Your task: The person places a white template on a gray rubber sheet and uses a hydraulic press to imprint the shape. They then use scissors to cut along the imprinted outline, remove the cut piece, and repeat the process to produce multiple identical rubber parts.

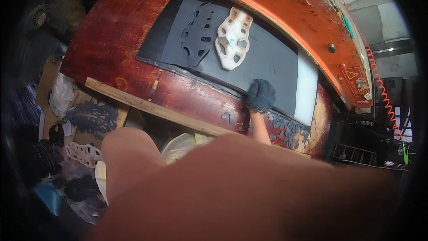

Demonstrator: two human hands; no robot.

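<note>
My right hand (261, 95), in a dark knitted glove, rests at the near edge of a dark grey sheet (272, 67). Its fingers look curled, and what they hold, if anything, is hidden. A white, brown-edged pad (231, 56) with several holes lies on the sheet, beyond and to the left of the glove. Left of it, a matching outline with holes (195, 35) shows dark in the sheet. A large blurred skin-toned shape (232, 187) fills the lower picture, close to the camera; I cannot tell whether it is my left hand or arm.
Under the sheet is a worn red-brown board (118, 31), edged by a wooden strip (147, 105). Grey scraps (290, 134) litter its near right part. An orange machine beam (285, 6) arches over the far side. A red coiled hose (379, 85) hangs at right. Offcuts (93, 118) lie left.
</note>
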